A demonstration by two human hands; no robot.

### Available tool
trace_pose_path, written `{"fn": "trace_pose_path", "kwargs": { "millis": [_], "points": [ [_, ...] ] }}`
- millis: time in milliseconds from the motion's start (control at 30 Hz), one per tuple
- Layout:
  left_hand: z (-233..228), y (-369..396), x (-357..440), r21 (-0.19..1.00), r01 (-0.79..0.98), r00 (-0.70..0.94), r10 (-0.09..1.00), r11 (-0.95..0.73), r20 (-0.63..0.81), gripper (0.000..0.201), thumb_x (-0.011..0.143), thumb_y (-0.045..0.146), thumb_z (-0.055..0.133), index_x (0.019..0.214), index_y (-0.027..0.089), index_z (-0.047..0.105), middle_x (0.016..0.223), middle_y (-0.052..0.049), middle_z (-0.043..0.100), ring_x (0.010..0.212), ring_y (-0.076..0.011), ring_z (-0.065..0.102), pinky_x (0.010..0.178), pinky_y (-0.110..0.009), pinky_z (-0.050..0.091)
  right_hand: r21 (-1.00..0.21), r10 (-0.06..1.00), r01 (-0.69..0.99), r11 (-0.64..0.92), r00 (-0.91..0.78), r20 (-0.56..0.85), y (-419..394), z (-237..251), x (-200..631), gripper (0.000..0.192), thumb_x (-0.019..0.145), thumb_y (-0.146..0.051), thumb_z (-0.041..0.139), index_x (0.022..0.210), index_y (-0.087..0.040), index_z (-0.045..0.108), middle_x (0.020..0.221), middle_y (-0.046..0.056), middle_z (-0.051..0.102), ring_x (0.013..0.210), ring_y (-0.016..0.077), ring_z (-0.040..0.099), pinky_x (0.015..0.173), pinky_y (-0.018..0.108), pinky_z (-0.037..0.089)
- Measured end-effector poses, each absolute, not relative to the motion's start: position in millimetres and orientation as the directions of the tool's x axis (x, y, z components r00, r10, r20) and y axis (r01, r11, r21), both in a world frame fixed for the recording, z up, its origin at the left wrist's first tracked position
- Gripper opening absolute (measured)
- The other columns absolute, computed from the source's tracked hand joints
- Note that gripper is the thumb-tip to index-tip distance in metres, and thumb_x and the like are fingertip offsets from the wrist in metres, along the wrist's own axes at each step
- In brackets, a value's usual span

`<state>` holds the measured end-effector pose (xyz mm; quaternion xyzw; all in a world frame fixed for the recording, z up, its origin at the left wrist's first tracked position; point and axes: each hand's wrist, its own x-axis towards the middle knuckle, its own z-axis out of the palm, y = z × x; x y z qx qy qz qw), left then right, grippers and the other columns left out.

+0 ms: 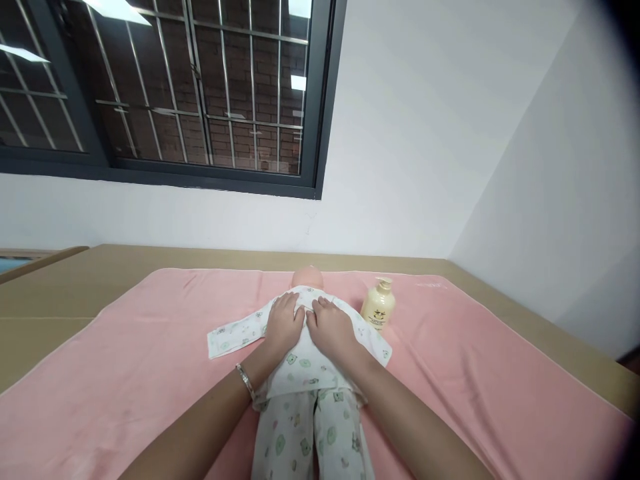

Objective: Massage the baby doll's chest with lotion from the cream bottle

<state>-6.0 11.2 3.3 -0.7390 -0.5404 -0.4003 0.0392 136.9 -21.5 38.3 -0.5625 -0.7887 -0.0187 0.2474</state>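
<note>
Pressing flat on the chest of a baby doll, left hand and right hand side by side, thumbs nearly touching, fingers spread and released, palms down, grasping nothing. Lying face up along the middle of a pink towel, head toward the wall, legs toward the camera, dressed in a white printed suit with one sleeve stretched out to the left. Wearing a thin bracelet on the left wrist. Standing upright just right of the doll's shoulder, near the right hand but apart from it, a cream pump bottle. Spread beneath the towel, a tan surface; above it, a dark barred window.
</note>
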Motion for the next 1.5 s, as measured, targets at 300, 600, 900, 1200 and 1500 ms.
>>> {"fn": "trace_pose_path", "kwargs": {
  "millis": [300,600,900,1200,1500],
  "points": [
    [8.2,0.3,-2.8,0.311,0.837,0.101,0.686,-0.450,0.720,0.027,0.091,0.022,0.042,0.103,0.018,0.066,0.107,-0.010,0.069,0.104,-0.0250,0.061,0.096,-0.042,0.048,-0.282,0.864,0.870,0.404,-0.262,0.430,-5.0,29.7,144.7,0.053,0.099,-0.035,0.033,0.139,-0.003,0.045,0.144,0.019,0.046,0.137,0.0268,0.037,0.114,0.039,0.025],
    [5.5,8.0,-4.8,0.350,0.859,0.091,0.786,-0.373,0.612,0.039,0.090,0.023,0.040,0.123,0.013,0.058,0.129,-0.015,0.060,0.122,-0.0294,0.053,0.107,-0.050,0.038,-0.120,0.886,0.957,0.265,-0.193,0.421,-35.5,36.5,124.4,0.052,0.097,-0.032,0.037,0.133,0.002,0.051,0.130,0.028,0.056,0.124,0.0323,0.052,0.104,0.044,0.038],
    [-3.8,14.7,-7.0,0.392,0.835,0.056,0.767,-0.387,0.639,0.037,0.089,0.024,0.042,0.122,0.014,0.058,0.126,-0.014,0.063,0.121,-0.0296,0.053,0.106,-0.051,0.038,-0.302,0.885,0.872,0.385,-0.255,0.391,-5.8,27.9,140.2,0.057,0.096,-0.038,0.039,0.142,-0.004,0.042,0.149,0.019,0.038,0.141,0.0299,0.030,0.115,0.043,0.025],
    [-5.1,14.4,-5.6,0.395,0.836,0.041,0.761,-0.381,0.647,0.037,0.090,0.025,0.043,0.121,0.015,0.060,0.125,-0.012,0.063,0.120,-0.0291,0.054,0.107,-0.049,0.038,-0.334,0.879,0.857,0.394,-0.245,0.408,-4.7,23.5,141.1,0.057,0.096,-0.038,0.039,0.143,-0.004,0.041,0.150,0.020,0.036,0.141,0.0302,0.029,0.116,0.044,0.021],
    [-2.4,13.1,-5.6,0.397,0.839,0.052,0.780,-0.373,0.623,0.039,0.090,0.024,0.041,0.122,0.010,0.059,0.127,-0.013,0.062,0.122,-0.0292,0.052,0.109,-0.049,0.037,-0.345,0.889,0.858,0.381,-0.237,0.392,-4.9,24.6,140.8,0.058,0.096,-0.038,0.039,0.144,-0.005,0.040,0.151,0.019,0.036,0.142,0.0288,0.028,0.117,0.043,0.020]
  ]
}}
